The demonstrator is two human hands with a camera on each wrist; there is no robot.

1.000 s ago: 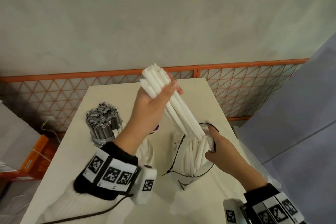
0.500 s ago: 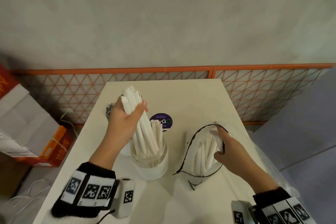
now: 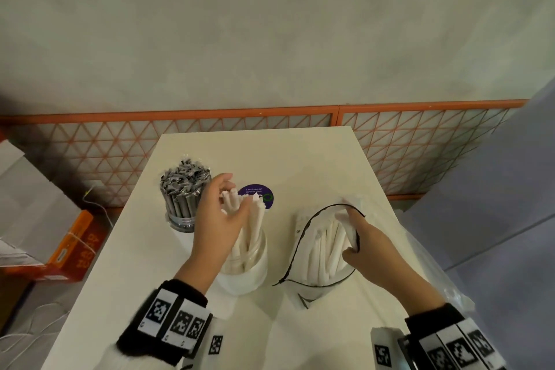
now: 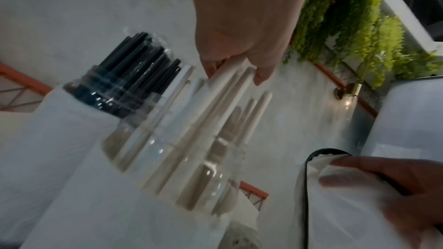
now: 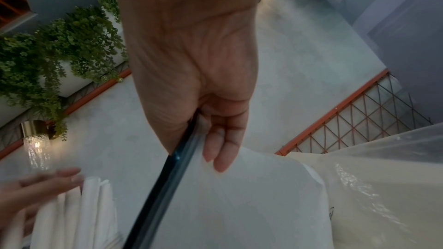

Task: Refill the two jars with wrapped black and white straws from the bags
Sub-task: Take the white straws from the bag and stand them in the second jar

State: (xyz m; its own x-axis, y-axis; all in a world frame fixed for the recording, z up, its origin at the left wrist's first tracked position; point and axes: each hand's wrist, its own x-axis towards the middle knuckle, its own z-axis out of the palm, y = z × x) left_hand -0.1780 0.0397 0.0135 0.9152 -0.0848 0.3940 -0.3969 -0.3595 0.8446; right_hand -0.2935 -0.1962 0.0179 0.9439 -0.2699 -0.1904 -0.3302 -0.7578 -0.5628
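Observation:
A glass jar (image 3: 252,264) (image 4: 182,158) at the table's middle holds white wrapped straws (image 3: 255,219). My left hand (image 3: 237,192) (image 4: 232,71) hovers over their tops, fingers relaxed and spread, touching them. Behind it to the left stands a second jar (image 3: 183,204) (image 4: 124,90) packed with black wrapped straws. To the right, a white bag with a black rim (image 3: 303,231) (image 5: 239,205) stands open with white straws (image 3: 327,243) inside. My right hand (image 3: 350,234) (image 5: 210,150) pinches the bag's far rim.
The white table (image 3: 270,153) has a purple round sticker (image 3: 258,192) behind the jars. A clear plastic bag (image 3: 435,264) (image 5: 371,177) hangs over its right edge. An orange lattice fence (image 3: 420,153) runs behind, and cardboard boxes (image 3: 45,234) sit on the floor at left.
My left hand lowered a bundle of white straws from above the bag into the glass jar and loosened its grip. The right hand kept hold of the bag rim.

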